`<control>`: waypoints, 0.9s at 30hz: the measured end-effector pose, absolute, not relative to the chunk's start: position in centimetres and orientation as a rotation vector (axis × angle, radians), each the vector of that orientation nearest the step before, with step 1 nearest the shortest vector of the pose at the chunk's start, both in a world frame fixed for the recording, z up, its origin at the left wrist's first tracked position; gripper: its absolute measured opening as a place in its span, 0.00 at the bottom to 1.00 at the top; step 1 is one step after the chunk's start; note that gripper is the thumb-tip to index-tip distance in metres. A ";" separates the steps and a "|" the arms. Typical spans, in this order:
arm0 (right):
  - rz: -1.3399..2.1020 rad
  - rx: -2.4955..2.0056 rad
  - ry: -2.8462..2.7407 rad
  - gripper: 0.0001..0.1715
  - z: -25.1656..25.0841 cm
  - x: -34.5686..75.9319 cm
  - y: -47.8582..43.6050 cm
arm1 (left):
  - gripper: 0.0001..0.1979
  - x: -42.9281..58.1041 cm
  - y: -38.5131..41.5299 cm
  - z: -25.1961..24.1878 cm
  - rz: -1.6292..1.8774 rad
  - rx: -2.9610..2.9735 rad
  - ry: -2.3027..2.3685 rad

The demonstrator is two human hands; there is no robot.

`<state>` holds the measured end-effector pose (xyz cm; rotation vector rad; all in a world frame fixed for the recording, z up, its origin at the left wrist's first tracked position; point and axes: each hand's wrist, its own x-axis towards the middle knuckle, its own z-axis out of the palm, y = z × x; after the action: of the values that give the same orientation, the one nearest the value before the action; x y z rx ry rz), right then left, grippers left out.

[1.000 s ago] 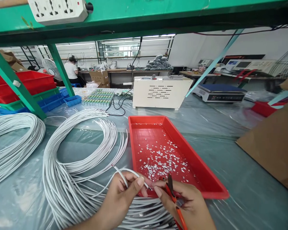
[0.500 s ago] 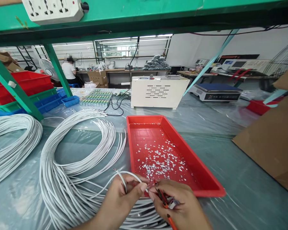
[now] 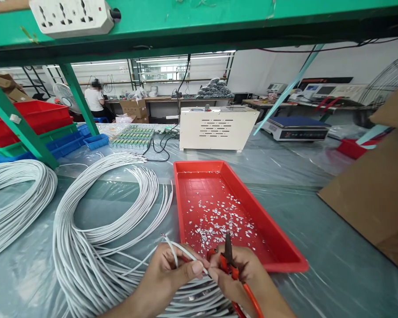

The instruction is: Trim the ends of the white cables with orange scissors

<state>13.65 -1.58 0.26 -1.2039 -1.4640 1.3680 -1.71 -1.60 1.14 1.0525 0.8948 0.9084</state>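
My left hand [image 3: 174,276] is closed on a white cable [image 3: 189,253], pinching it close to its end with thumb and forefinger. A loop of that cable stands up over the hand. My right hand [image 3: 240,269] holds pliers [image 3: 230,258] with orange-red handles, their dark jaws pointing up. Its thumb and fingertip also meet at the cable's end, touching or almost touching the left fingertips. Just beyond both hands lies a red tray [image 3: 265,212] with scattered silvery scraps [image 3: 215,223]. A large coiled bundle of white cables [image 3: 73,247] spreads to the left and beneath my hands.
Another cable coil [image 3: 43,194] lies at far left. Behind the tray stands a cream metal box [image 3: 218,128], with a scale [image 3: 294,128] to its right. A cardboard box [image 3: 374,190] edges the right side. A green shelf beam [image 3: 192,26] crosses overhead. A person [image 3: 94,99] sits far back.
The pliers in my right hand have turned so their jaws point upward and show clearly. Both hands stay together at the cable end. The view has shifted slightly.
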 end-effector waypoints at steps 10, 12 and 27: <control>1.241 -1.173 -1.245 0.10 0.1 13.8 -1.6 | 0.16 -1.3 -1.1 0.5 0.906 0.806 0.837; 1.034 -1.171 -1.250 0.06 0.3 13.6 -2.0 | 0.18 -1.1 -1.1 0.5 0.905 0.789 0.815; 0.868 -1.258 -1.371 0.10 1.3 14.3 -2.3 | 0.10 -1.6 -2.0 1.8 1.083 1.294 1.073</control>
<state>14.34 -2.31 1.28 -1.2577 -1.3713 0.8676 -1.56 -1.96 1.79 1.2945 1.0734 1.0828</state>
